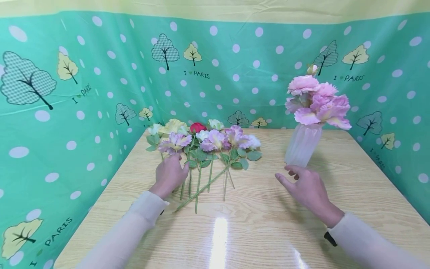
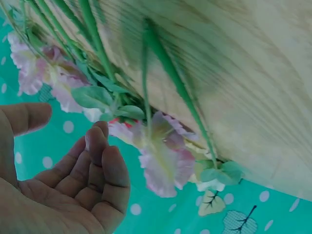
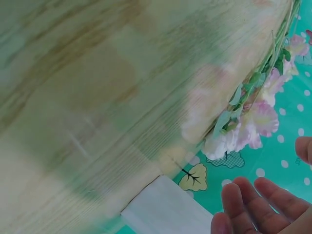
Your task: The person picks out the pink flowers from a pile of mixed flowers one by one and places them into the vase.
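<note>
My left hand [image 1: 170,173] hovers just short of a pale purple flower [image 1: 175,142] at the left of a spread of loose artificial flowers. In the left wrist view the fingers [image 2: 116,165] bend loosely, with nothing between them and the thumb; that purple flower [image 2: 165,161] hangs beyond them. To the right, my right hand [image 1: 309,186] is near the base of a white ribbed vase [image 1: 303,145], its fingers loose and holding nothing. Pink and purple flowers [image 1: 317,99] stand in the vase. The right wrist view shows the vase's lower part [image 3: 168,207] beside the fingers.
A red flower [image 1: 198,127], a yellow one [image 1: 174,126] and several white ones lie among the purple blooms at the table's far edge. Their green stems [image 1: 198,190] cross and point toward me. A green printed cloth [image 1: 201,56] encloses the wooden table [image 1: 255,209].
</note>
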Motion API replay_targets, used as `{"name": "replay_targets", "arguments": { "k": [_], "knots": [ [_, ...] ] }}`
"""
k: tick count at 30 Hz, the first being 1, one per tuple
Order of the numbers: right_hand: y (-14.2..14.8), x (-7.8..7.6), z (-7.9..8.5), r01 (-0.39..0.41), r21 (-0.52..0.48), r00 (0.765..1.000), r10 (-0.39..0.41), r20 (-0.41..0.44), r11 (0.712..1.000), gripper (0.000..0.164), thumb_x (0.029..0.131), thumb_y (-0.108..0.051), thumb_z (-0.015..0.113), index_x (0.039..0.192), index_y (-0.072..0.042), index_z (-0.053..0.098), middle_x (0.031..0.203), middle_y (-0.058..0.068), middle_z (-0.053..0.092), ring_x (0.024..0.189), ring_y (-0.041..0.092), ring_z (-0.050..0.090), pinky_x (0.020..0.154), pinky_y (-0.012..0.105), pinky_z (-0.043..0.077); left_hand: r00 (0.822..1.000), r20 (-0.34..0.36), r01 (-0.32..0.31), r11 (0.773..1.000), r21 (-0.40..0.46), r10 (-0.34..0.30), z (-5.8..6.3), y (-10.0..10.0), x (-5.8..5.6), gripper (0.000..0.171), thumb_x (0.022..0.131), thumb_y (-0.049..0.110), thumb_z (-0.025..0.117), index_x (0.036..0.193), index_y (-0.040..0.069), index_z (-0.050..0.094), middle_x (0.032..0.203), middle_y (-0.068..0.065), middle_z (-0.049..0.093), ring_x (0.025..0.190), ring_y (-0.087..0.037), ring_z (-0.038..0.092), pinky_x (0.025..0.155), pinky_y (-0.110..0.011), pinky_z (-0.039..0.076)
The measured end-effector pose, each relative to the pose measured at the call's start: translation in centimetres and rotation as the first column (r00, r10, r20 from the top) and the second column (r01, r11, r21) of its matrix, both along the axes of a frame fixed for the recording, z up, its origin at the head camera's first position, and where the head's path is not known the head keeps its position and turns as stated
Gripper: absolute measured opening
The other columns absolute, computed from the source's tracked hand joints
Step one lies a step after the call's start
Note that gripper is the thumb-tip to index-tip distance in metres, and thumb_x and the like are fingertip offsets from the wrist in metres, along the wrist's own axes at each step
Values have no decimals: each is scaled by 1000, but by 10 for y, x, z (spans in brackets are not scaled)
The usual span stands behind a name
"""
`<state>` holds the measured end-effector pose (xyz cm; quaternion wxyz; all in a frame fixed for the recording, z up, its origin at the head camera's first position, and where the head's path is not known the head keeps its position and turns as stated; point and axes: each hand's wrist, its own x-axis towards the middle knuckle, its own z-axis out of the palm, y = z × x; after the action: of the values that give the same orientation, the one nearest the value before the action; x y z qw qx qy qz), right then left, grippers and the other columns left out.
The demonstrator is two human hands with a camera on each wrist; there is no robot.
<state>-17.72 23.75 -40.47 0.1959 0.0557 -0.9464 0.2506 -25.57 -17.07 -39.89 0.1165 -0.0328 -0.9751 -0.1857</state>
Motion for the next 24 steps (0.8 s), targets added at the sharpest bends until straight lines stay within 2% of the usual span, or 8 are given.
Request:
{"name": "replay_targets", "arguments": {
  "k": [3,6,8,11,13,15,19,24],
  "knots": [
    [0,0,-1,2,0,1000,-2,-6,1000,46,93,-43,74,116,-3,74,97,16,76,84,34,71,64,49,55,999,37,-8,1000,-11,8,-2,-4,-1,45,96,31,67,124,-4,65,117,-22,71,95,-41,69,73,-53,57],
    [0,-1,-1,-5,-1,1000,5,-17,1000,45,93,-42,75,115,-3,74,97,16,76,83,34,71,64,49,56,997,72,-28,999,-30,30,-3,-7,-2,46,96,31,67,125,-3,63,110,-21,70,87,-38,68,70,-51,57],
    [-1,-1,-1,-9,-1,1000,9,-24,1000,44,93,-41,75,114,-2,74,96,16,76,83,34,71,64,49,56,994,94,-42,998,-48,47,-4,-10,-4,39,95,31,67,115,-3,64,99,-19,69,78,-34,66,65,-48,55],
    [-1,-1,-1,-11,-1,1000,11,-29,1000,43,93,-40,75,113,-2,74,95,16,76,82,34,71,64,50,56,989,132,-53,996,-71,62,-5,-13,-6,29,95,30,67,88,2,62,82,-14,64,66,-28,60,56,-43,51],
    [-1,0,-1,-10,-1,999,10,-33,1000,43,93,-39,76,113,-2,75,95,16,76,82,35,71,65,50,56,985,161,-53,995,-83,66,-6,-15,-8,32,95,28,66,73,8,55,72,-10,60,61,-25,56,52,-40,47],
    [-1,0,-1,-11,-1,999,11,-36,1000,42,93,-39,76,112,-2,75,94,16,76,81,35,72,65,51,56,981,183,-53,995,-88,68,-7,-17,-9,37,95,25,65,65,11,50,64,-8,56,57,-24,54,49,-38,45],
    [-1,0,-1,-11,-3,999,10,-41,1000,42,92,-38,76,113,-2,75,94,16,76,81,34,71,64,50,56,977,202,-47,994,-95,66,-9,-20,-9,40,95,21,63,60,13,46,59,-6,51,55,-23,51,48,-37,43],
    [-2,0,0,-7,-8,999,7,-42,1000,42,92,-38,76,113,-2,75,95,16,76,81,34,71,64,50,56,973,221,-41,992,-117,67,-10,-22,-9,32,94,14,60,63,10,52,67,-9,59,59,-25,55,51,-40,47]
  ]
}}
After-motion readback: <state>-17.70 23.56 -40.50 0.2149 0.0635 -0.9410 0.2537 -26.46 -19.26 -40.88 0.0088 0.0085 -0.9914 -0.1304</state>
